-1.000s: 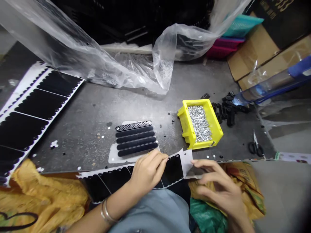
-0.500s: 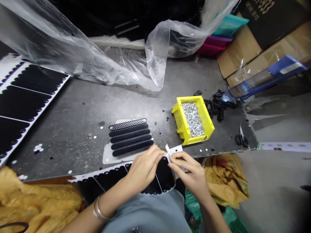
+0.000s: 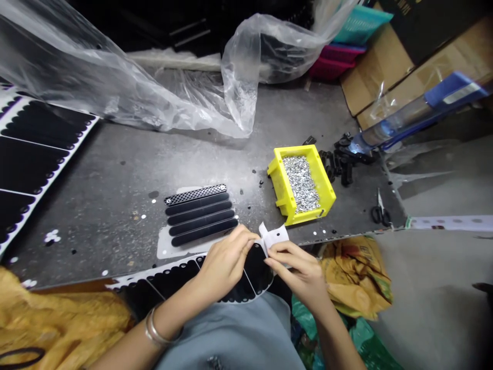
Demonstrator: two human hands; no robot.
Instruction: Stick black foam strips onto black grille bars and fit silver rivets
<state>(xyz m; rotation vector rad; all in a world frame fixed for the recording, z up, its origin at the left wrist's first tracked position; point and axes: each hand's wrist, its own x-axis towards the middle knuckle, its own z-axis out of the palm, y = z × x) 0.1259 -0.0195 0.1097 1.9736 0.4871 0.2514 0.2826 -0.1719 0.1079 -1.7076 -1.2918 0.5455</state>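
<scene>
Right hand (image 3: 298, 264), compared with one second ago: then it was standing open beside the strip (image 3: 181, 280); now it is pinching the white paper (image 3: 276, 236) at the strip's end between thumb and fingertips. The left hand (image 3: 227, 257) is keeping its place, thumb and fingers pressed together on the strip's upper edge. The paper, lying flatter then, is now standing up in a fold between them. Both hands are thus working at one end, and the handling is apparently centring on the paper rather than the black panels. The strip itself is running below the bench's near edge, in front of the person, partly hidden by the left forearm.

Counts. One strip is being held; its panels are partly covered, so their number is staying uncertain. Five bars (image 3: 204, 232) are lying side by side on one pale card (image 3: 165, 244): one latticed, four plain. One yellow bin (image 3: 326, 198) is holding silvery bits (image 3: 302, 185), too small for counting. One pair of scissors (image 3: 380, 208) is resting toward the right of the bench (image 3: 127, 195). Two yellow bags (image 3: 69, 318) are flanking the person, one each side.
</scene>
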